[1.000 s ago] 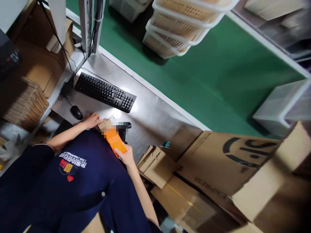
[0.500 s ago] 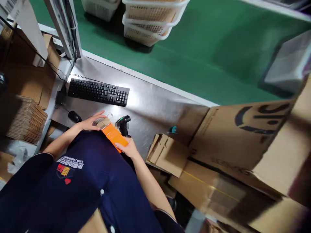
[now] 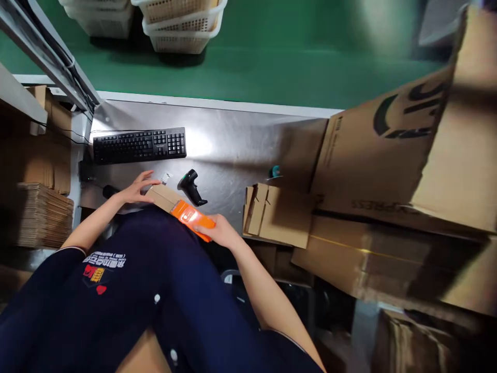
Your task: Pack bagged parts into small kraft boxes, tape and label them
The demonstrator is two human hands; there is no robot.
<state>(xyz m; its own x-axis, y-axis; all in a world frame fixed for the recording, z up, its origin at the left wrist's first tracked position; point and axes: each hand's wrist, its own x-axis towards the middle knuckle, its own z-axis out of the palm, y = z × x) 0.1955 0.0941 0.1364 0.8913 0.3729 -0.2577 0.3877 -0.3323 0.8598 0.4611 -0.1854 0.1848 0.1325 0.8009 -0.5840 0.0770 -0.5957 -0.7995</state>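
While the orange item (image 3: 191,215) is clamped between the thumb and fingers of the right hand (image 3: 219,230), the small cardboard box (image 3: 163,197) at its left end is touched by the left hand (image 3: 135,191). The left thumb and fingers are spread — whether the box is gripped by them cannot be told. Both things are held by the near edge of the metal table (image 3: 233,140), where a black scanner (image 3: 189,184) and a keyboard (image 3: 140,146) are also seen.

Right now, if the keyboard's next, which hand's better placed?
Probably left: the left hand is nearer the keyboard, fingers spread at the end of the small carton, while the right hand grips the orange item.
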